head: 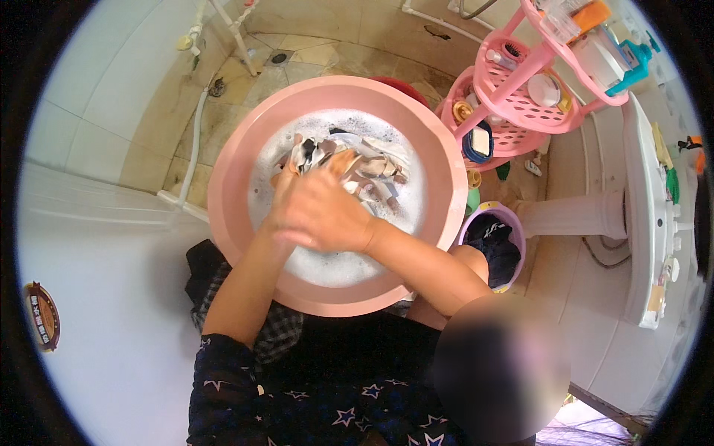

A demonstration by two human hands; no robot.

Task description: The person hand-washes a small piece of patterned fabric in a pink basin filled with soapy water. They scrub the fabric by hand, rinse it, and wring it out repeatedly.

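In front of me stands a large pink plastic basin (334, 306) with foamy, soapy water (329, 267) in it. A bunched wet cloth (374, 167), patterned in white, tan, black and orange, lies partly in the suds. My right hand (326, 209) is motion-blurred and crosses over my left hand (281, 195) above the basin. Most of the left hand is hidden beneath it, beside the cloth's left part. The fingers of both hands are too blurred or covered to show whether they grip the cloth.
At the right rises a pink plastic shelf rack (502, 89) with toiletries and a soap dish (478, 142). Below it, a purple bucket (519, 234) holds dark clothes (493, 251). A pedestal sink (641, 223) stands further right. A white hose (196, 145) runs along the left wall.
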